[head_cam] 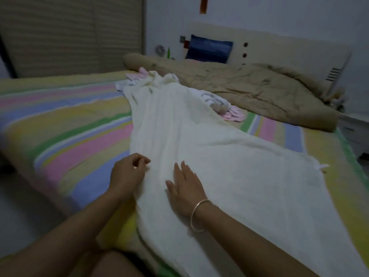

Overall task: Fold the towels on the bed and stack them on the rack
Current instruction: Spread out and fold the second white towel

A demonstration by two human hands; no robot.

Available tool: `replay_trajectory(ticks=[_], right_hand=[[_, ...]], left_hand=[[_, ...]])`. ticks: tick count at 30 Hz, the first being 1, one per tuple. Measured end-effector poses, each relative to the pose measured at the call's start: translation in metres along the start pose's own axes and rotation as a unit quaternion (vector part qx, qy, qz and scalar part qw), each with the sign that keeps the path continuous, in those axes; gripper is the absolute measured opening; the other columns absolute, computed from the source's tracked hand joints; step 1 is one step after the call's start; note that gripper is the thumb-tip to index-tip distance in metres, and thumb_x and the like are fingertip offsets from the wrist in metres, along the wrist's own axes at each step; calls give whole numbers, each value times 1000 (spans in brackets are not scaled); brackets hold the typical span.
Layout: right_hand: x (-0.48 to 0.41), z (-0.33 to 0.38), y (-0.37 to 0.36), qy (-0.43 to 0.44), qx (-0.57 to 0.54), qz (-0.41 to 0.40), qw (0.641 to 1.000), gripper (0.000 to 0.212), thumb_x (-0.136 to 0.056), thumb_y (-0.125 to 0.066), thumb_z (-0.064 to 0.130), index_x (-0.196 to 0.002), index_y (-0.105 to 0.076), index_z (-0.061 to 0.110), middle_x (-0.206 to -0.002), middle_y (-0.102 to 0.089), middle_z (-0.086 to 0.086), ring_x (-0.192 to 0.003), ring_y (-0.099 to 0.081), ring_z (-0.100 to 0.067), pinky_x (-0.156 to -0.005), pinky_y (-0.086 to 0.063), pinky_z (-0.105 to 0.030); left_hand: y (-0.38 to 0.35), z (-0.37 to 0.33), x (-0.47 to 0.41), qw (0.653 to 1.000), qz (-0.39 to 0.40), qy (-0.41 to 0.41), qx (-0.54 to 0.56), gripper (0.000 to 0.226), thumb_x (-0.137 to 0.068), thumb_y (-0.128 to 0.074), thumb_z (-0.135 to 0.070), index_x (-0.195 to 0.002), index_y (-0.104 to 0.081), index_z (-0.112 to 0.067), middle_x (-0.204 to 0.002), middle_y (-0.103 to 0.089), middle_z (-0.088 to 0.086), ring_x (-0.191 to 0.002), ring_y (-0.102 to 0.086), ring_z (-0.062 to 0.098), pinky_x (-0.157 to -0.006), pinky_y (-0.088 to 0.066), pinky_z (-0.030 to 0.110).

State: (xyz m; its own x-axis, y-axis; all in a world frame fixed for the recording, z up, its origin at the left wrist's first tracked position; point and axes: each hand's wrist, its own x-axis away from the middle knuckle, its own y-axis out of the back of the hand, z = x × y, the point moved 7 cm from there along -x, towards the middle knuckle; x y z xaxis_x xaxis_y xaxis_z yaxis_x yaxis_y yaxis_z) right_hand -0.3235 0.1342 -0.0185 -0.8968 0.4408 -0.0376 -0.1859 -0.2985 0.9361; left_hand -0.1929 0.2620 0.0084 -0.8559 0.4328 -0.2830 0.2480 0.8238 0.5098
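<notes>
A large cream-white terry towel (199, 136) is laid out on the pastel-striped cotton bedsheet (69, 120). Its long axis runs away from the person, from the near edge of the bed up to a bunched end among a heap of small pink and white-striped towels (211, 97). The near end is found directly under the hands, so most of the cloth lies ahead and to the right of them. The right hand (185, 188), ringed at the wrist by a thin metal bangle (197, 214), is pressed flat on the towel with fingers straight, well inside the cloth. The left hand (127, 172) is set at the towel's left long edge and is the nearer to that edge; its fingers are curled, thumb and forefinger close together, but whether cloth is pinched between them cannot be told. The hands are held apart, a strip of towel between them. The fabric is judged thick, soft and limp, marked by shallow lengthwise creases; a fold of the left edge over toward the right is judged the likely next step. A crumpled tan quilt (259, 86) is heaped behind. No rack is shown.
</notes>
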Motion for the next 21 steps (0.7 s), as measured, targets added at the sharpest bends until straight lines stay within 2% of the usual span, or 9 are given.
replay_trajectory(ticks=[3,6,9,13,18,21], right_hand=[[-71,56,-1,45,15,-53,997,61,-100,-31,43,-153,-12,19,-161,-1,-3,-148,0,-17,-120,-4,-34],[-146,110,-20,78,27,-43,996,57,-101,-35,38,-151,-23,15,-160,-13,-8,-147,-8,-22,-119,-10,-35],[-197,140,-40,87,53,-10,995,56,-100,-37,37,-149,-27,13,-158,-18,-11,-146,-13,-25,-119,-13,-36],[-245,158,-52,98,89,-16,991,53,-99,-41,35,-145,-35,10,-153,-31,-12,-143,-23,-25,-115,-17,-31],[-293,172,-61,63,101,38,992,51,-99,-41,34,-145,-35,12,-149,-39,-9,-138,-32,-24,-109,-27,-33],[-316,187,-63,56,82,44,994,52,-98,-44,36,-144,-39,13,-143,-47,-11,-134,-38,-25,-108,-32,-35]], left_hand=[[24,35,-60,999,-25,20,33,21,-90,-49,-21,-84,-67,-31,-88,-70,-7,-85,-67,17,-83,-53,35],[46,84,-118,998,-17,47,49,23,-88,-52,-17,-78,-64,-34,-92,-71,-4,-85,-68,22,-84,-55,43],[73,118,-155,998,-12,49,-22,23,-88,-54,-13,-79,-64,-32,-93,-72,-2,-86,-68,21,-84,-53,37],[98,141,-197,992,35,44,-110,19,-88,-55,-15,-90,-68,-29,-100,-73,-1,-93,-68,22,-82,-51,33],[120,136,-235,986,104,20,-126,19,-90,-53,-18,-92,-69,-28,-106,-71,-2,-99,-64,20,-87,-51,33],[142,134,-246,982,129,23,-137,20,-93,-52,-17,-97,-70,-23,-112,-68,0,-101,-63,19,-88,-50,31]])
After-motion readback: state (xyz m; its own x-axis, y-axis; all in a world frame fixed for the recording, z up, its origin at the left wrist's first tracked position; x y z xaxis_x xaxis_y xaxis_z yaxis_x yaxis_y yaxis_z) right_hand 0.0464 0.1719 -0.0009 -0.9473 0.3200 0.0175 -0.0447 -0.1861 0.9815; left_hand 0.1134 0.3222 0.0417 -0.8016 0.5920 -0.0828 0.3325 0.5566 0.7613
